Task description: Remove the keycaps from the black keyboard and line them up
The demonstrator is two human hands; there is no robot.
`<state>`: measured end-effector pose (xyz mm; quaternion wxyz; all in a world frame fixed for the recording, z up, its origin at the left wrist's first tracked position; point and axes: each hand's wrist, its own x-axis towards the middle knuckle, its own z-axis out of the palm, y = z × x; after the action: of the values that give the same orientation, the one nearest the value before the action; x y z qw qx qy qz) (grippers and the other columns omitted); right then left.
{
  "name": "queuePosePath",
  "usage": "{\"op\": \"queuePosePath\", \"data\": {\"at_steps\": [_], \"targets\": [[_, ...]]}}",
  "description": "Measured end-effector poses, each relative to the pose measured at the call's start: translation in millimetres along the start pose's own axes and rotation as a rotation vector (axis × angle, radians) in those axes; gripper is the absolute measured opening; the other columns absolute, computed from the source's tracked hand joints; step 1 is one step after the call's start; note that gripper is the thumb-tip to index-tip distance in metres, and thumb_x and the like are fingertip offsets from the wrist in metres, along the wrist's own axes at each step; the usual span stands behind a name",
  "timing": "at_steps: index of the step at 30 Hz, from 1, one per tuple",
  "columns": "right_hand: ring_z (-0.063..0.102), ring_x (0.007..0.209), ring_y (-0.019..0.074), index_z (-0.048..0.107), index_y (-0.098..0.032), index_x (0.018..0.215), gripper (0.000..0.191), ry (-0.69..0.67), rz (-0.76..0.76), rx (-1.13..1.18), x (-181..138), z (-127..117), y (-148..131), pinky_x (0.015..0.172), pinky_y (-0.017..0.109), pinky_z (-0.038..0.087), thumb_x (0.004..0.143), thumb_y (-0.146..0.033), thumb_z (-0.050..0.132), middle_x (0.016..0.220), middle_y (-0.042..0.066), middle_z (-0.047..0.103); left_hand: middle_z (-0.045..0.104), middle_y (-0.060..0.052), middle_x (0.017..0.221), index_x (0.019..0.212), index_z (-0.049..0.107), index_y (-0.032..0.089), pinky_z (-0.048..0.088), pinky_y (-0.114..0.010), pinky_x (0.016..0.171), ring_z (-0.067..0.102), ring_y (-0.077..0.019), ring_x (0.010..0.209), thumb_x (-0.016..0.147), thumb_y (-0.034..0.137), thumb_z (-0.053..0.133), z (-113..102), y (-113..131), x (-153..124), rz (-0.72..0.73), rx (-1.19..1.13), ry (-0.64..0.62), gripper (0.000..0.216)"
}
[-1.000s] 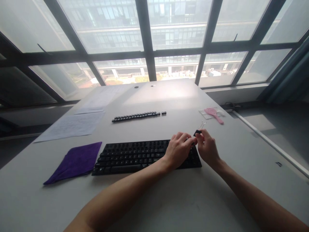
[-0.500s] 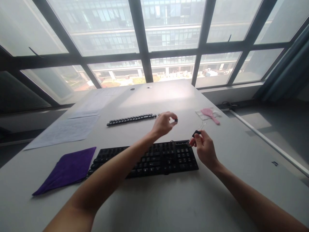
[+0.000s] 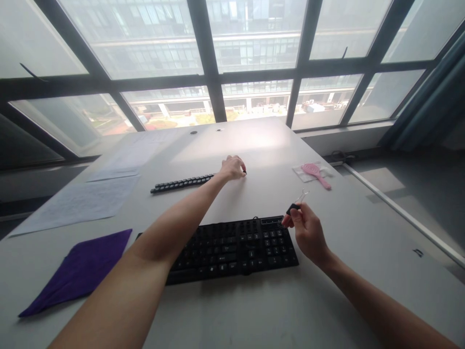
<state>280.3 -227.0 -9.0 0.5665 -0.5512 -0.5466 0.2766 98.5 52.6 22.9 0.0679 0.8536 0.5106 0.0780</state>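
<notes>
My left hand reaches over the table with fingertips pinched on a small black keycap. It is low over the white surface, at the right end of a double row of black keycaps; part of that row is hidden behind my hand and wrist. My right hand grips the black handle of a keycap puller, its thin wire loops pointing up and away. That hand is just above the upper right corner of a black keyboard, whose left part my left forearm covers.
A folded purple cloth lies left of the keyboard. Paper sheets cover the table's left side. A pink hairbrush rests on a clear plastic bag at the right. Windows stand beyond the white table's far edge.
My left hand has moved away and to the left with the keycap, down toward the end of the keycap row. My right hand has kept the puller almost in place. The view has shifted slightly.
</notes>
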Motion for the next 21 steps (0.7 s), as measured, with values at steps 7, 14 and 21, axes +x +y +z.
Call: {"op": "queuePosePath", "data": {"at_steps": [7, 14, 21], "targets": [[0.061, 0.064, 0.0157, 0.052, -0.021, 0.085, 0.023, -0.03, -0.012, 0.034, -1.6, -0.3, -3.0, 0.064, 0.028, 0.05, 0.1, -0.037, 0.049, 0.069, 0.0, 0.065, 0.059, -0.007, 0.121, 0.086, 0.077, 0.025, 0.038, -0.049, 0.104, 0.043, -0.0344, 0.119, 0.064, 0.037, 0.076, 5.6, -4.3, 4.7, -0.064, 0.001, -0.073, 0.025], [0.06, 0.063, 0.0162, 0.053, -0.021, 0.085, 0.021, 0.032, -0.063, -0.001, 8.2, -8.7, 3.9, 0.061, 0.029, 0.048, 0.099, -0.037, 0.049, 0.072, 0.002, 0.066, 0.053, -0.009, 0.133, 0.114, 0.068, 0.026, 0.037, -0.053, 0.103, 0.041, -0.0347, 0.123, 0.072, 0.038, 0.073, -15.7, 11.5, -16.6, -0.007, -0.003, -0.03, 0.044], [0.058, 0.063, 0.0163, 0.054, -0.022, 0.084, 0.021, -0.058, -0.074, -0.097, 14.8, -12.2, 16.8, 0.063, 0.029, 0.047, 0.098, -0.037, 0.048, 0.069, 0.001, 0.064, 0.065, -0.009, 0.115, 0.108, 0.069, 0.02, 0.044, -0.043, 0.094, 0.054, -0.0272, 0.105, 0.091, 0.032, 0.054, -17.3, 84.7, -119.6, 0.332, -0.059, 0.057, 0.026]]}}
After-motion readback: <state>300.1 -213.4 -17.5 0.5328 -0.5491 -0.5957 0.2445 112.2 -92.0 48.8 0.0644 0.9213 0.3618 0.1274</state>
